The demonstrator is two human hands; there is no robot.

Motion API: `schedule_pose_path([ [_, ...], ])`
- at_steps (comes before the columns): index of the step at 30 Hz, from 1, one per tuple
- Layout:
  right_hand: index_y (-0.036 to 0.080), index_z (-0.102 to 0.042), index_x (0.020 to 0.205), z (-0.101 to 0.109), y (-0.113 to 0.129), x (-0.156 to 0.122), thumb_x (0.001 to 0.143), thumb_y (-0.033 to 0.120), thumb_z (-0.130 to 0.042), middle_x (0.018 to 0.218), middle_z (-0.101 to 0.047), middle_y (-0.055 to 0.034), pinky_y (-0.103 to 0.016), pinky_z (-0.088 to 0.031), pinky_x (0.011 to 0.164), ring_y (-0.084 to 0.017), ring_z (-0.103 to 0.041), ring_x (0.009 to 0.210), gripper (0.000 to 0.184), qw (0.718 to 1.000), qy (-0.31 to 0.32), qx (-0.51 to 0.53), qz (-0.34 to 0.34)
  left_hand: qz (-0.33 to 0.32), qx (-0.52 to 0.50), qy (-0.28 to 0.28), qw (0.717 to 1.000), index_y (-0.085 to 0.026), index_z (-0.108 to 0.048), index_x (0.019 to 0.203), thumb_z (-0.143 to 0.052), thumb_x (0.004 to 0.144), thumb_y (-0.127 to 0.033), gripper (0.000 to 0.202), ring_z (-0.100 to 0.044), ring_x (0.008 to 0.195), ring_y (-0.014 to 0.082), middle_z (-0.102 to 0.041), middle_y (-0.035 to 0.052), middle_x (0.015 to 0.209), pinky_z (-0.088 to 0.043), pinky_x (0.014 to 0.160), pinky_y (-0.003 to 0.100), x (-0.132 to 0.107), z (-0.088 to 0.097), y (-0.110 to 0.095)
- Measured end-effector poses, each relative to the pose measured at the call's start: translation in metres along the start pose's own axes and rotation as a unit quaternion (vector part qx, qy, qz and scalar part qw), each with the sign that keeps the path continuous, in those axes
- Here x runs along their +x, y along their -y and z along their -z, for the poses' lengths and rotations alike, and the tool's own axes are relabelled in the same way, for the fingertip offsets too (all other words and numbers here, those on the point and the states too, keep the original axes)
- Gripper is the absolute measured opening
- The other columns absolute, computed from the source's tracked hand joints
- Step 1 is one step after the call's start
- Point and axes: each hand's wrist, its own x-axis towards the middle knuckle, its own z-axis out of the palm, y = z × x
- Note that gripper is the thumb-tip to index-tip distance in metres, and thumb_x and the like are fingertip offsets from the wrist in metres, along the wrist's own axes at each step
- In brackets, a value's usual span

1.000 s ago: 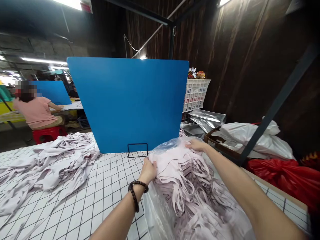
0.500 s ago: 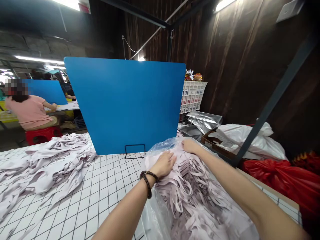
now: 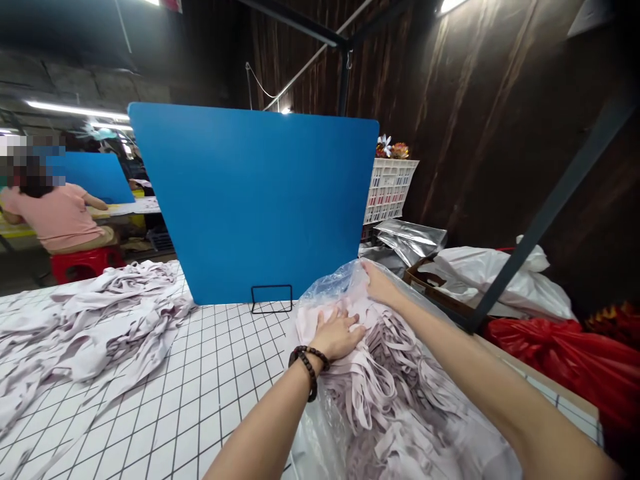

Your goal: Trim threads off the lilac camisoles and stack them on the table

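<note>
A clear plastic bag (image 3: pixel 326 285) lies on the table, holding a heap of pale pinkish-grey fabric pieces with straps (image 3: pixel 367 390). My left hand (image 3: pixel 340 333), a dark beaded bracelet at its wrist, presses on the cloth near the bag's mouth with the fingers spread. At the far edge of the bag my right hand (image 3: pixel 380 285) is closed on the plastic, lifting it a little; its fingertips are partly hidden. A loose pile of similar fabric pieces (image 3: pixel 115 320) covers the table's left side.
A blue board (image 3: pixel 255 207) with a black wire stand (image 3: pixel 271 299) rises behind the grid-lined table (image 3: pixel 225 373). Right of it are a white basket (image 3: pixel 393 190), white plastic bags (image 3: pixel 505 277) and a red bag (image 3: pixel 545 353). A person (image 3: pixel 60 213) sits at far left.
My left hand has slid slightly right and down, its fingers spreading wider over the cloth. My right hand has risen a little, raising the bag's edge.
</note>
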Motion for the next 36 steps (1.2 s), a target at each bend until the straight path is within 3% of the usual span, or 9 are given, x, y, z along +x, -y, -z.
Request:
schedule_pose_path([
  [5,0.018,-0.049,0.129,0.015,-0.005,-0.008,0.086,0.006,-0.037,0.143,-0.04,-0.015,-0.041,-0.038,0.095,-0.029,-0.045,0.121,0.046,0.982,0.027,-0.149,0.11,0.004,0.004,-0.001,1.0,-0.028,-0.044,0.136,-0.026,0.089,-0.057,0.058,-0.014,0.141,0.0306,-0.034,0.0096,0.148,0.004,0.108,0.061,-0.001,-0.002,0.0],
  [8,0.021,-0.052,0.126,0.016,-0.004,-0.005,0.09,0.012,-0.036,0.146,-0.035,-0.0153,-0.043,-0.043,0.085,-0.032,-0.048,0.116,0.041,0.942,0.056,-0.281,0.173,0.0,0.006,-0.005,1.0,-0.028,-0.043,0.137,-0.025,0.09,-0.056,0.058,-0.013,0.141,0.0316,-0.032,0.0087,0.149,0.004,0.108,0.062,-0.003,-0.004,0.0],
  [11,0.024,-0.053,0.127,0.01,0.002,0.001,0.091,0.013,-0.034,0.137,-0.044,-0.0149,-0.043,-0.045,0.078,-0.032,-0.049,0.11,0.042,0.907,0.082,-0.374,0.172,-0.001,0.009,-0.004,1.0,-0.027,-0.043,0.137,-0.024,0.09,-0.056,0.058,-0.013,0.141,0.0319,-0.033,0.0091,0.149,0.003,0.107,0.062,-0.004,-0.004,0.0],
  [18,0.005,-0.07,0.097,0.005,0.021,0.02,0.086,0.017,-0.042,0.112,-0.058,-0.0253,-0.045,-0.046,0.075,-0.036,-0.052,0.103,0.032,0.915,0.063,-0.391,0.076,-0.002,0.016,0.004,1.0,-0.029,-0.039,0.139,-0.02,0.09,-0.058,0.06,-0.012,0.142,0.0299,-0.03,0.0087,0.151,0.0,0.108,0.063,-0.006,-0.003,0.003],
  [23,0.007,-0.069,0.101,0.021,0.041,0.026,0.087,0.047,-0.042,0.111,-0.061,-0.0241,-0.045,-0.044,0.08,-0.037,-0.054,0.104,0.05,0.928,0.033,-0.371,0.027,-0.01,0.039,-0.004,0.999,-0.027,-0.04,0.138,-0.02,0.091,-0.055,0.059,-0.015,0.141,0.0316,-0.032,0.0094,0.149,-0.001,0.107,0.065,-0.003,-0.005,0.004],
  [27,0.012,-0.069,0.101,0.04,0.055,0.026,0.092,0.05,-0.028,0.101,-0.066,-0.0188,-0.04,-0.046,0.077,-0.031,-0.061,0.094,0.057,0.937,0.04,-0.348,-0.013,-0.01,0.036,-0.014,0.999,-0.028,-0.044,0.135,-0.02,0.091,-0.057,0.059,-0.017,0.14,0.0334,-0.036,0.0103,0.147,0.002,0.104,0.068,-0.003,-0.006,0.004],
  [30,0.017,-0.069,0.1,0.054,0.066,0.016,0.089,0.055,-0.035,0.103,-0.065,-0.0149,-0.037,-0.047,0.075,-0.029,-0.063,0.092,0.052,0.946,0.054,-0.316,-0.046,-0.009,0.019,-0.009,1.0,-0.029,-0.045,0.134,-0.016,0.091,-0.059,0.06,-0.016,0.14,0.0339,-0.037,0.0087,0.147,0.005,0.102,0.07,-0.004,-0.005,0.006],
  [33,0.016,-0.063,0.111,0.056,0.079,-0.007,0.089,0.045,-0.045,0.116,-0.058,-0.0171,-0.034,-0.046,0.076,-0.029,-0.06,0.098,0.041,0.944,-0.01,-0.33,-0.02,-0.014,-0.007,-0.014,1.0,-0.028,-0.047,0.132,-0.009,0.094,-0.052,0.059,-0.02,0.14,0.0327,-0.041,0.007,0.144,0.003,0.104,0.069,-0.004,-0.002,0.009],
  [36,0.012,-0.057,0.117,0.042,0.089,-0.034,0.094,0.03,-0.035,0.114,-0.058,-0.0185,-0.034,-0.045,0.079,-0.027,-0.06,0.098,0.036,0.944,-0.03,-0.328,0.034,0.009,-0.012,-0.072,0.997,-0.024,-0.052,0.128,-0.005,0.096,-0.037,0.058,-0.034,0.134,0.0264,-0.053,0.0071,0.135,-0.013,0.11,0.056,-0.006,0.002,0.012],
])
